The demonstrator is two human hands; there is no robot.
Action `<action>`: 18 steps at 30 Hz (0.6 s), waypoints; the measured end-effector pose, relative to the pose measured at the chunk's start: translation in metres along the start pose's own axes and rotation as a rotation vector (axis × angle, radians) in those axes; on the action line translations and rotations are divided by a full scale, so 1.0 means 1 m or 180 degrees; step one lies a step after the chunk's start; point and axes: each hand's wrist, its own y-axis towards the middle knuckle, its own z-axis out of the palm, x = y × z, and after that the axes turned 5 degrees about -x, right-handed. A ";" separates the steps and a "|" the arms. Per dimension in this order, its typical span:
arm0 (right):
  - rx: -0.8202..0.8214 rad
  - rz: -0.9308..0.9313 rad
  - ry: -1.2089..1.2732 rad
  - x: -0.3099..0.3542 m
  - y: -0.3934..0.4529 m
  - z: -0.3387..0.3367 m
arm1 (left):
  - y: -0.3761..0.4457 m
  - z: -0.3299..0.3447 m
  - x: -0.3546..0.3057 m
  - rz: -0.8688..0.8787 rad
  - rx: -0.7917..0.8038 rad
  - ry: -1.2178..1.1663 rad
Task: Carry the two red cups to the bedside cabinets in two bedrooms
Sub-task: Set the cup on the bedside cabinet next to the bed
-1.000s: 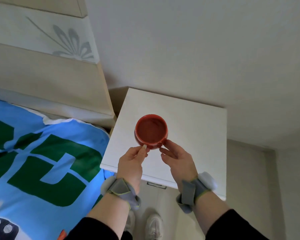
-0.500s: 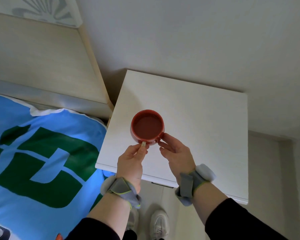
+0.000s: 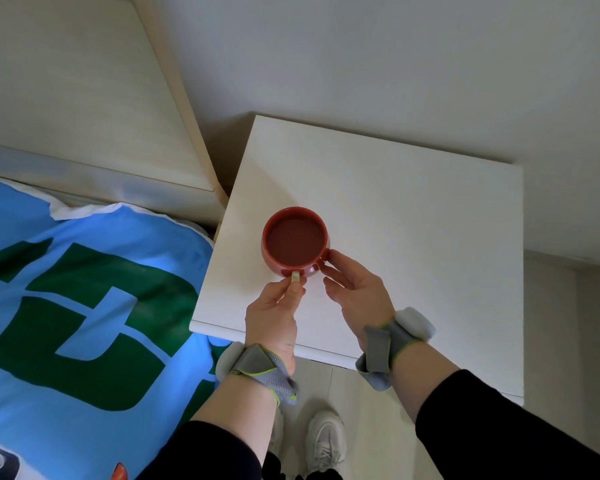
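Head cam, looking straight down. Left hand [image 3: 274, 311] reaching in from below, thumb tip pressed on the near side of the red cup [image 3: 296, 241], other fingers tucked under and out of sight, so can't tell how firm that grip really is. Right hand [image 3: 355, 289] on the other side, fingers [image 3: 338, 259] spread loose, tips touching the cup's right flank. Not clamped, more like cradling it from both sides. Grey straps with a pale pod on both wrists [image 3: 394, 342], black sleeves [image 3: 499, 420] further back.

Cup sitting upright on the bedside cabinet [image 3: 413, 216], toward the near-left part of the white top, close to the front edge. Looks dark red inside, can't tell if there's anything in it.

Rest of the cabinet top bare and pale, back edge up against a plain light wall [image 3: 378, 53]. Bed right beside it on the left, with a blue cover with big green shapes [image 3: 84, 306], a strip of white sheet peeking out at the top. Light wood headboard [image 3: 77, 98] behind that, just beside the cabinet's left side. Down at the bottom, white sneakers [image 3: 323, 441] on a pale floor, between the two arms.
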 end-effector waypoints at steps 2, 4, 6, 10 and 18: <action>0.0002 -0.0006 0.0068 -0.002 0.003 0.000 | 0.001 0.002 0.003 -0.0008 0.0045 -0.0029; -0.0015 0.0011 0.0136 -0.003 0.006 -0.001 | 0.001 0.004 0.006 -0.0022 0.0101 -0.0033; -0.0039 0.0053 0.0213 -0.004 0.008 -0.001 | 0.000 0.007 0.008 -0.0064 0.0147 -0.0006; -0.0053 0.0146 0.0174 -0.007 0.009 -0.003 | 0.000 0.009 0.009 -0.0086 0.0152 0.0066; -0.0075 0.0258 -0.0529 -0.017 -0.004 0.004 | 0.007 -0.005 0.009 -0.0129 -0.0217 0.0249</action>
